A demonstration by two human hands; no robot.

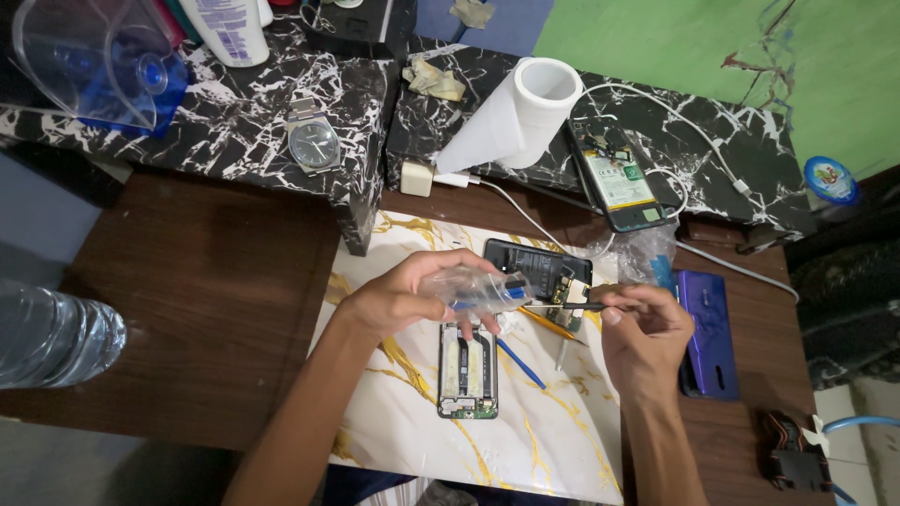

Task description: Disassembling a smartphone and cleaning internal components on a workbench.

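Observation:
My left hand (405, 295) grips a small clear plastic bag (473, 289) with blue and dark parts inside, above an opened phone frame (468, 373) that lies on the white and gold marble mat (553, 440). My right hand (642, 330) pinches a thin dark tool (562, 305), its tip pointing left toward the bag. A second opened phone body (539, 265) lies just behind the hands. A blue stick (521, 364) and an orange stick (547, 324) rest on the mat between the hands.
A purple phone cover (710, 333) lies right of the mat. On the black marble shelf (253, 131) sit a wristwatch (312, 144), a paper roll (516, 112), another opened phone (619, 178) and a white charger cable (694, 131). A water bottle (52, 337) lies at left.

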